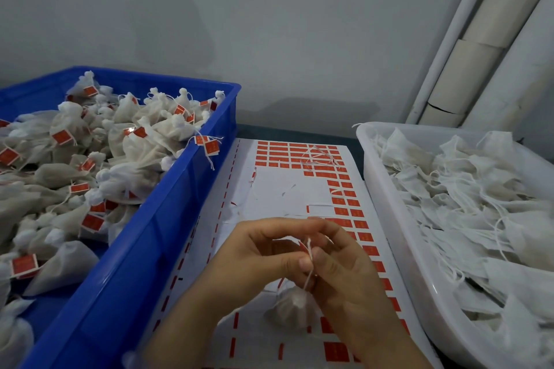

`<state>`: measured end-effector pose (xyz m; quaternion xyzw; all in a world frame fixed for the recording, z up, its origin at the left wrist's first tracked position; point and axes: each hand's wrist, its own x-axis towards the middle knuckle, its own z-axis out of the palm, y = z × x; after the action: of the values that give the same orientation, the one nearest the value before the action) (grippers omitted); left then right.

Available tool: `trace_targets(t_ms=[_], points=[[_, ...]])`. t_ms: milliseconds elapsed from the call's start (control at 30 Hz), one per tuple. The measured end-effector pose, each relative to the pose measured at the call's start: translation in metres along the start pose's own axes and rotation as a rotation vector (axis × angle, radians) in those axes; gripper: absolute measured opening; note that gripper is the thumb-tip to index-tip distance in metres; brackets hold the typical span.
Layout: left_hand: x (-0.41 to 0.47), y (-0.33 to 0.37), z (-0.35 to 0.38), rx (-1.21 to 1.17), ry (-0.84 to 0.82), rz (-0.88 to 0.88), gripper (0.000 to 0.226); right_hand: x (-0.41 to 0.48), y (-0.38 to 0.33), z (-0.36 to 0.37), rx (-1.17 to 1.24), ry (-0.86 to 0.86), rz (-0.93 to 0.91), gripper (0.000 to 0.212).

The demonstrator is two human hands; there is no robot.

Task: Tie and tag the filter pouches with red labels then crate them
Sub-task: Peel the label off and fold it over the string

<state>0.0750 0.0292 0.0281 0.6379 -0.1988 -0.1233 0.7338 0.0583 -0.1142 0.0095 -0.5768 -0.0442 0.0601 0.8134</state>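
Noted bare left hand [263, 252] and bare right hand [341, 269] above the label sheet [284, 189]; uncovered forearms reaching the lower frame edge; short, plain fingernail visible on left thumb.

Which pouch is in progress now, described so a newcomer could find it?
Look between the blue crate and the white tray, at the label sheet. Above its near end, the left hand and right hand pinch a string; the pouch at its lower end is the only one outside either container.
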Motion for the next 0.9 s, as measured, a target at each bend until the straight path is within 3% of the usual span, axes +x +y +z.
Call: trace_targets(t_ms=[133, 267, 533, 900], points=[[0.0001, -0.0004, 0.0005, 0.012, 0.074, 0.037, 0.019, -0.0005, 0.0016, -0.0018, 0.013, 0.017, 0.004, 0.05], [0.0019, -0.0029, 0.0002, 0.018, 0.16, 0.061, 0.015, -0.0012, 0.0007, -0.0001, -0.136, 0.102, -0.094, 0.032], [0.0028, -0.0045, -0.0012, 0.04, 0.208, 0.047, 0.021, -0.0012, 0.0007, -0.0012, -0.231, 0.157, -0.215, 0.027], [0.005, -0.0053, -0.0036, 0.062, 0.226, 0.071, 0.017, -0.0007, 0.0013, -0.0009, -0.384, 0.243, -0.243, 0.023]])
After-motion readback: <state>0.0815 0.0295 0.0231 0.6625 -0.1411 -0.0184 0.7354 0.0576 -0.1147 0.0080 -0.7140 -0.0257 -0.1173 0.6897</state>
